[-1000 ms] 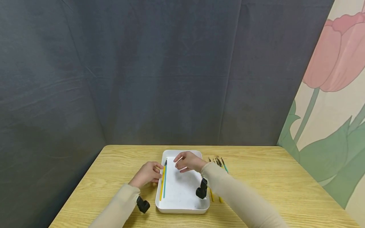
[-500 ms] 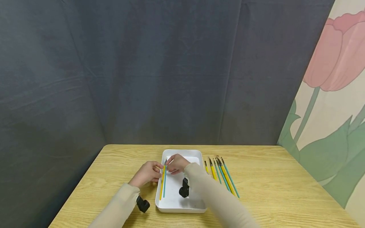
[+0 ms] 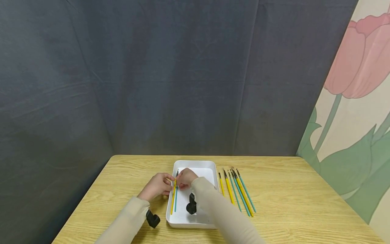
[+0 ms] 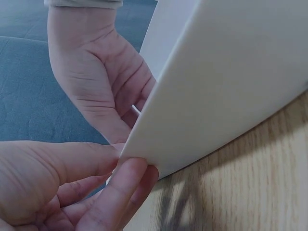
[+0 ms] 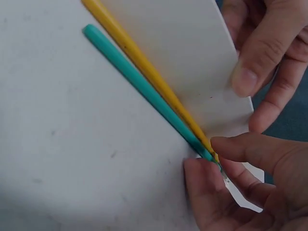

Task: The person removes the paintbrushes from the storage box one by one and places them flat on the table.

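In the head view a white tray (image 3: 189, 225) stands on the table, with a yellow paintbrush (image 3: 173, 202) and a teal paintbrush (image 3: 175, 202) lying side by side along its left wall. My left hand (image 3: 156, 186) grips the left rim, thumb inside and fingers outside, as the left wrist view shows. Reaching into the tray, my right hand (image 3: 186, 178) has its thumb and fingers around the bristle ends of both paintbrushes. In the right wrist view the teal handle (image 5: 139, 86) and yellow handle (image 5: 144, 67) lie along the tray floor; their tips are partly hidden by my fingers.
To the right of the tray, several more yellow and teal paintbrushes (image 3: 242, 193) lie fanned out on the wooden table (image 3: 292, 203). A dark curtain (image 3: 182, 84) hangs behind the table, and a wall with a painted tulip (image 3: 359, 57) is at the right.
My right hand has moved left from above the tray's middle and lowered to the two paintbrushes, its fingers closing around their tips. My left hand keeps its place on the rim.
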{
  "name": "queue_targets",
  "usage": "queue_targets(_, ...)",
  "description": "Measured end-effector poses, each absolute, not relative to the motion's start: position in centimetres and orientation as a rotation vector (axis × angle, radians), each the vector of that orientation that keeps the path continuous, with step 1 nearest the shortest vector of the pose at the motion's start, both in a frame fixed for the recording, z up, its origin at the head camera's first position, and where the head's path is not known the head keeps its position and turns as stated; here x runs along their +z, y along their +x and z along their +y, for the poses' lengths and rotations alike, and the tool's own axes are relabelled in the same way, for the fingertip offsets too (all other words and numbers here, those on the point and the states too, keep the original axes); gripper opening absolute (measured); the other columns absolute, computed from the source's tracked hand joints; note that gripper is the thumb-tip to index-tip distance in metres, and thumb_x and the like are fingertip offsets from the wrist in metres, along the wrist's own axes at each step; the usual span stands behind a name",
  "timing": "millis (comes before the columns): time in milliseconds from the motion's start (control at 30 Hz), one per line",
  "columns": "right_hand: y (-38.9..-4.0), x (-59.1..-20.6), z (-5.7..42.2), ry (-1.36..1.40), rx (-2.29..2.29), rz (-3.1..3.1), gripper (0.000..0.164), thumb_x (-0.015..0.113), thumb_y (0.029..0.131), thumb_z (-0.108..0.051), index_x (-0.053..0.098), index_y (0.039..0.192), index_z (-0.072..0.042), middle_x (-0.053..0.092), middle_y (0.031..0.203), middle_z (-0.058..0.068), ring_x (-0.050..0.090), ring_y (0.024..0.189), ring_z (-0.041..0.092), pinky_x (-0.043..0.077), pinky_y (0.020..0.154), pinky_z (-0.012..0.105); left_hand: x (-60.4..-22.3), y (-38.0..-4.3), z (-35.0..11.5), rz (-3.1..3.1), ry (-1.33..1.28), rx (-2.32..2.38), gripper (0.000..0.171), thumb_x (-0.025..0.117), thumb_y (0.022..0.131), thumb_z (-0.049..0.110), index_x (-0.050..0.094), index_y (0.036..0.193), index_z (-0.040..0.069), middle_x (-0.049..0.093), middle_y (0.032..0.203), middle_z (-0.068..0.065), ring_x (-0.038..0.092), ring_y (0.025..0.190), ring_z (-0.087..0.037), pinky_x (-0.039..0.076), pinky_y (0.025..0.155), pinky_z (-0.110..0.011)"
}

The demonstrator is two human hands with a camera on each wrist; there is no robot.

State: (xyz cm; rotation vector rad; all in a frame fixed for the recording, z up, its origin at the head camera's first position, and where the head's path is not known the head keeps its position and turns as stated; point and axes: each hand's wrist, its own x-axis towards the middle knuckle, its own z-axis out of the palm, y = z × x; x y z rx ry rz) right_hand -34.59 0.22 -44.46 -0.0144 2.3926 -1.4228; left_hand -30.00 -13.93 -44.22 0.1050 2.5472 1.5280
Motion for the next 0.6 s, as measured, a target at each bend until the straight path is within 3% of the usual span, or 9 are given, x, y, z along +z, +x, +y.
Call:
queue_targets(367, -35.11, -45.38, -0.14, -0.056, -1.284, 2.540, 0.025, 0.068, 0.070, 0.015, 0.055, 0.067, -0.006, 0.050, 0.054, 0.003, 0.050, 0.045, 0.013, 0.052, 0.046, 0.024, -44.11, -30.04, -14.05, 2.538, 0.111, 1.542, 0.029, 0.068, 0.081, -0.007, 0.064, 0.110, -0.004, 0.056, 0.084, -0.010, 0.059, 0.067, -0.017, 0.058, 0.061, -0.032)
queue_targets(600, -34.73, -45.08, -0.44, -0.093, -1.169, 2.622, 0.030, 0.073, 0.068, 0.014, 0.051, 0.067, -0.007, 0.051, 0.059, 0.004, 0.052, 0.043, 0.014, 0.052, 0.044, 0.023, -44.22, -29.88, -14.01, 2.529, 0.110, 1.566, 0.030, 0.067, 0.080, -0.010, 0.064, 0.109, -0.006, 0.055, 0.083, -0.010, 0.058, 0.067, -0.017, 0.058, 0.060, -0.033)
